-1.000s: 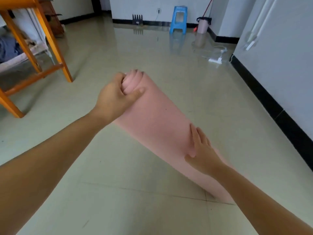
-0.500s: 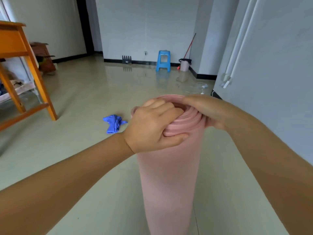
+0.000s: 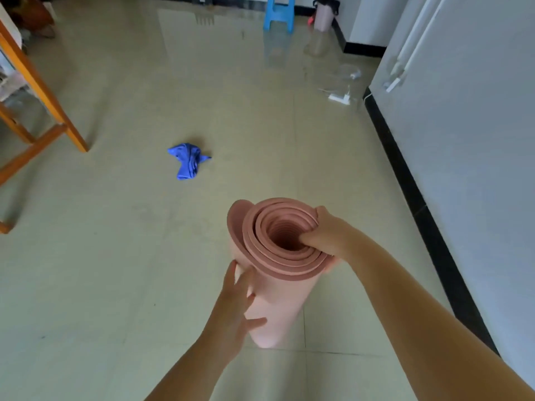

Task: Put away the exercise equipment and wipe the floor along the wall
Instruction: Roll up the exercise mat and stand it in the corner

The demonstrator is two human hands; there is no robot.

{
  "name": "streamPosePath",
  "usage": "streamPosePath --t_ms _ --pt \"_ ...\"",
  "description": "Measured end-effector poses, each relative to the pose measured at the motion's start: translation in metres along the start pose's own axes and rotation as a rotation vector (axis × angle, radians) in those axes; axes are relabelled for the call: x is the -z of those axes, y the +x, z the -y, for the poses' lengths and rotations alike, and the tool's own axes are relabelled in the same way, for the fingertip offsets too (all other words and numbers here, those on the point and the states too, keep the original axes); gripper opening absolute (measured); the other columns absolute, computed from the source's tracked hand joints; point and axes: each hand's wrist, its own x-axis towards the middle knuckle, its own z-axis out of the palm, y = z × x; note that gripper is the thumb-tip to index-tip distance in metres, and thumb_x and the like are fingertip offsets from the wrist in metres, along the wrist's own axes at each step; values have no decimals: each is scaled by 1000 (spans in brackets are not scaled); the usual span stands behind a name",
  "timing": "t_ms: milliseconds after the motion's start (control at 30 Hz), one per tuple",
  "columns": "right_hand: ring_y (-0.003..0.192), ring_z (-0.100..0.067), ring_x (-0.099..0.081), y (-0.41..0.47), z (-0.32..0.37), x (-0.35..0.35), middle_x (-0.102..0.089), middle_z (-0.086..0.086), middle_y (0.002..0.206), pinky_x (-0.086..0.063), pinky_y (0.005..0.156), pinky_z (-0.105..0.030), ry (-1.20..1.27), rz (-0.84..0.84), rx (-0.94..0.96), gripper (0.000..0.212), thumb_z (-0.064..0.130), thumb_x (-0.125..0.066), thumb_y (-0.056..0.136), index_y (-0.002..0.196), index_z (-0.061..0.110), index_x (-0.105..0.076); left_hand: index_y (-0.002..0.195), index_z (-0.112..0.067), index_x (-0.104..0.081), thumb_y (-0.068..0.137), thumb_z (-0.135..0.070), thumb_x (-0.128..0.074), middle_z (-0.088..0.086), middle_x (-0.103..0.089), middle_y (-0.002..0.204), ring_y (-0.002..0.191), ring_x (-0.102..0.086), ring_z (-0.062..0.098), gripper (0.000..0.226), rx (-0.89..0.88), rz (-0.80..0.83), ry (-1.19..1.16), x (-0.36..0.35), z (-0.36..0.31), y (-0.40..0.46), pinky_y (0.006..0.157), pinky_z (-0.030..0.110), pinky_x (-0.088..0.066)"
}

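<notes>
A rolled pink exercise mat [image 3: 278,302] stands upright on the tiled floor, its spiral top end facing me. My right hand [image 3: 325,235] grips the top rim on the right, thumb inside the roll's hollow and fingers outside. My left hand [image 3: 236,308] rests flat against the mat's left side lower down, fingers spread and straight. A crumpled blue cloth [image 3: 188,160] lies on the floor further out to the left. The wall with its black skirting [image 3: 417,198] runs along the right.
An orange wooden frame [image 3: 37,91] stands at the left. At the far end are a blue plastic stool [image 3: 279,13], a pink bucket [image 3: 324,15] and a white power strip with cable [image 3: 340,98] near the skirting.
My left hand has let go of the mat's top and slid down to its side. My right hand moved from over the top to gripping the rim. The view tilted down.
</notes>
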Motion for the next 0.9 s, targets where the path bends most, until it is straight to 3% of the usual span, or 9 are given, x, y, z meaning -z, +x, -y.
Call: streamPosePath --t_ms 67,167,233,333,433,567,900 --pt "64 -20 -60 -7 -3 -4 -57 -9 103 -45 43 -25 27 17 -31 47 19 -61 83 122 20 -34 120 -58 -48 92 -50 -50 -10 -41 141 132 -41 26 30 -18 3 -63 -4 -17 -16 95 60 -45" --pt "68 -18 -56 -18 -10 -16 -55 -7 99 -43 46 -24 71 36 -55 53 18 -61 83 126 22 -31 136 -44 -32 78 -57 -65 -11 -45 135 124 -46 20 68 -4 -44 154 -10 -46 -18 94 55 -47" --pt "77 -24 -59 -27 -15 -24 -56 -6 99 -48 53 -28 95 19 -53 52 16 -60 82 125 21 -32 135 -36 -30 77 -44 -74 -7 -51 126 111 -54 19 74 -39 -72 404 -20 -53 -15 90 47 -52" --pt "87 -29 -61 -38 -21 -28 -61 -8 100 -54 70 -36 65 -1 -30 47 15 -57 83 125 20 -35 137 -24 -31 81 -20 -69 1 -55 117 97 -57 20 68 -128 -177 673 -26 -47 -16 79 31 -50" --pt "88 -30 -62 -62 -26 -36 -64 -9 101 -54 76 -40 41 4 -30 46 16 -55 84 125 22 -36 138 -20 -32 82 -9 -63 -1 -52 108 95 -54 22 64 7 -216 587 -23 -39 -28 82 34 -49" --pt "91 -31 -62 -120 -28 -46 -65 -8 100 -52 76 -38 59 10 -25 45 12 -53 85 127 19 -39 139 -18 -34 81 0 -57 5 -54 118 106 -55 28 65 144 -199 625 -16 -39 -71 91 39 -49" --pt "87 -25 -59 -285 -65 -39 -57 -3 96 -52 70 -33 339 17 -226 44 9 -53 85 126 17 -38 134 -19 -37 83 0 -55 6 -56 111 104 -57 28 57 164 64 908 -33 -24 -215 95 42 -49"
